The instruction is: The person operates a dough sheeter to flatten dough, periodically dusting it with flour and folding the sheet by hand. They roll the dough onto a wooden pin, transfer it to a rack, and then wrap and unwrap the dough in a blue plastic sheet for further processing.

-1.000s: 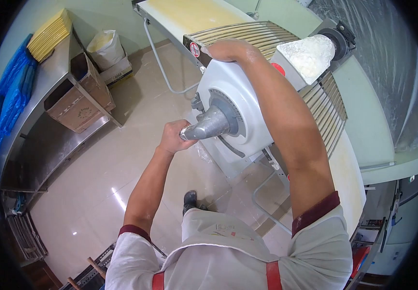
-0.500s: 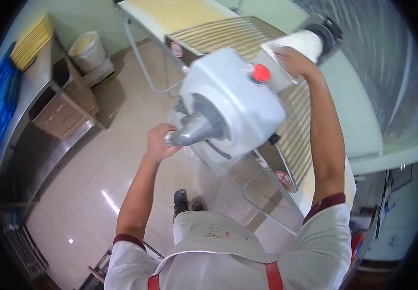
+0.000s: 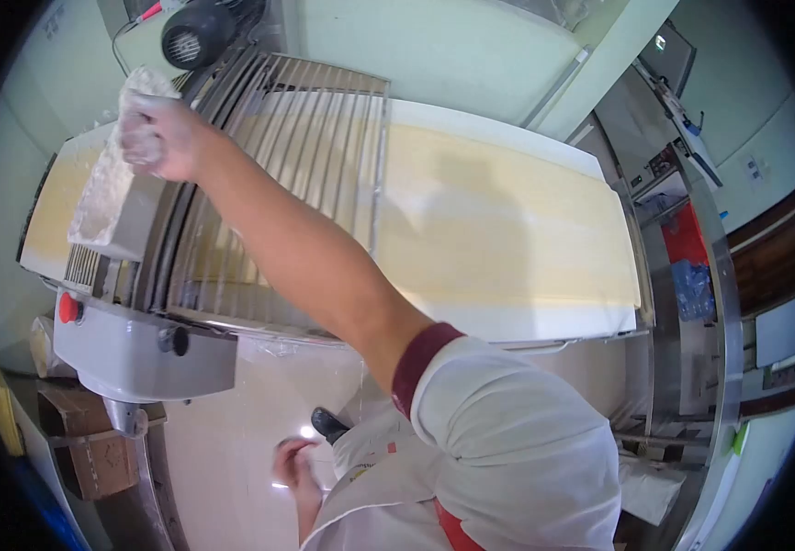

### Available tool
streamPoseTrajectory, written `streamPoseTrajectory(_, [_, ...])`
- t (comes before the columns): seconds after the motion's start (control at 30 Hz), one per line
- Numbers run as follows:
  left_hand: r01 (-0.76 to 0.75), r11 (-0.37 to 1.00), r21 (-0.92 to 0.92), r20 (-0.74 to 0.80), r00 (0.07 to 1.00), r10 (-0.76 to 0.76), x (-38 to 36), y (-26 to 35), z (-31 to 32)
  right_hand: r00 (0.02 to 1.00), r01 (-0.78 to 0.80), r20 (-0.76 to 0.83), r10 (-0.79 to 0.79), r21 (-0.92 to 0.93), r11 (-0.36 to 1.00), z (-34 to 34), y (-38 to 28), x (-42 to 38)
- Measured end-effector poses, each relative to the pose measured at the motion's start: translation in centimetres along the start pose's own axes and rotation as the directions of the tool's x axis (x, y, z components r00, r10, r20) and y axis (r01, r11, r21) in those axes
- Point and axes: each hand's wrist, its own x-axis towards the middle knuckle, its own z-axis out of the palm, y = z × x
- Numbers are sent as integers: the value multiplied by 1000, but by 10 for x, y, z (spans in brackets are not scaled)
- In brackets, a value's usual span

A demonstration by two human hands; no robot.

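Note:
My right hand (image 3: 166,140), whitened with flour, is closed over the long white flour tray (image 3: 114,197) on top of the dough sheeter. Its fingers are curled around a handful of flour. Low in the view, my left hand (image 3: 296,464) hangs beside my apron with loosely curled, parted fingers and nothing in them. The sheeter's grey-white housing (image 3: 145,354) carries a red button (image 3: 69,308) and, underneath, a grey lever (image 3: 127,418), apart from my left hand. Beneath my right arm lies a slatted metal guard (image 3: 324,165). The sheeter's white belt (image 3: 498,220) has a pale yellow band.
A dark motor (image 3: 197,35) sits behind the flour tray. Cardboard boxes (image 3: 99,464) are at the lower left. Along the right side runs a metal shelf unit (image 3: 728,349) with a red item (image 3: 685,232) and a blue plastic bag (image 3: 693,289).
My view has turned right along the belt. My left hand has let go of the lever and dropped beside my apron. My right hand, earlier at the tray's edge, is now closed and floury.

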Motion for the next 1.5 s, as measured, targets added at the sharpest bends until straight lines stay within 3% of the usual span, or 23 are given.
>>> streamPoseTrajectory(0.1, [487,830,-274,361,851,-381,30,19,148,825,211,-547,-140,70,975,15,-22,-187])
streamPoseTrajectory(0.13, [596,700,-395,403,797,-451,36,24,194,564,237,-809,-166,-34,971,13,-27,-269])
streamPoseTrajectory(0.17, [668,555,-496,421,744,-518,46,22,231,817,300,-543,-194,113,947,-46,-28,-380])
streamPoseTrajectory(0.23, [645,424,-636,405,747,-528,52,-8,277,687,356,-517,-510,-373,857,-36,-74,-593])
streamPoseTrajectory(0.27, [585,442,-680,370,794,-482,58,-23,290,472,266,-459,-752,-739,618,20,-107,-693])
streamPoseTrajectory(0.3, [561,469,-682,305,801,-516,66,-20,299,167,-266,-334,-928,-921,283,78,-140,-791])
streamPoseTrajectory(0.33, [554,486,-676,308,811,-497,77,-36,298,-121,-659,-184,-975,-719,218,136,-174,-885])
streamPoseTrajectory(0.37, [538,411,-735,184,743,-644,90,-3,314,-537,-617,30,-843,-695,368,212,-205,-917])
streamPoseTrajectory(0.4, [517,354,-779,105,665,-740,107,-3,318,-660,-573,163,-733,-740,351,255,-222,-917])
streamPoseTrajectory(0.5, [413,508,-756,-49,738,-673,134,-37,307,-520,-522,-28,-853,-781,344,225,-208,-830])
streamPoseTrajectory(0.67, [219,703,-676,-289,799,-527,137,-22,330,127,-668,-767,-629,-535,517,144,-89,-681])
streamPoseTrajectory(0.83, [434,575,-693,29,814,-580,101,-37,391,-582,-521,-102,-807,-715,467,229,-212,-865])
streamPoseTrajectory(0.87, [479,544,-689,86,800,-594,93,-35,406,-592,-538,17,-806,-752,380,229,-221,-864])
streamPoseTrajectory(0.93, [558,476,-680,166,750,-641,71,-34,438,-386,-674,-109,-916,-645,360,187,-181,-829])
streamPoseTrajectory(1.03, [616,444,-651,186,697,-693,60,-27,466,283,-893,-694,-663,-442,81,136,-31,-742])
streamPoseTrajectory(1.1, [585,477,-656,134,712,-689,65,-20,475,42,-783,-937,-348,-247,571,189,7,-679])
streamPoseTrajectory(1.17, [580,482,-657,188,745,-640,83,19,465,448,-522,-844,-296,-516,679,127,77,-698])
streamPoseTrajectory(1.23, [607,453,-653,268,745,-611,103,44,447,694,27,-687,-214,-273,962,59,98,-676])
streamPoseTrajectory(1.3, [584,425,-692,295,766,-571,114,35,425,614,328,-730,-302,-113,938,67,90,-669])
streamPoseTrajectory(1.37, [535,457,-710,265,806,-530,112,1,394,155,416,-912,-380,-289,863,134,58,-641])
streamPoseTrajectory(1.4, [542,469,-697,235,791,-565,108,-12,384,206,200,-954,-218,-177,964,163,50,-653])
streamPoseTrajectory(1.47, [535,472,-701,159,762,-627,101,-36,377,-54,-122,-950,-308,-300,946,195,39,-711])
streamPoseTrajectory(1.5, [539,470,-699,180,769,-614,102,-41,380,-108,9,-873,-477,-480,877,198,10,-793])
